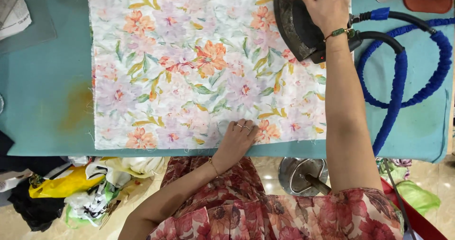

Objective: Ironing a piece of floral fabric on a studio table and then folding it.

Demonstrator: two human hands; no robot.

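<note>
Head view: right hand [328,8] clamped on iron [297,27] at far right edge of floral fabric [189,69], left hand [235,138] flat, fingers spread, near front edge. Could scorch if parked there; blue hose [403,74] might snag.

floral cloth [189,64]: 1 | iron [296,27]: 1 | blue hose [403,74]: 1 | hands: 2 | rings [242,126]: 2
</note>
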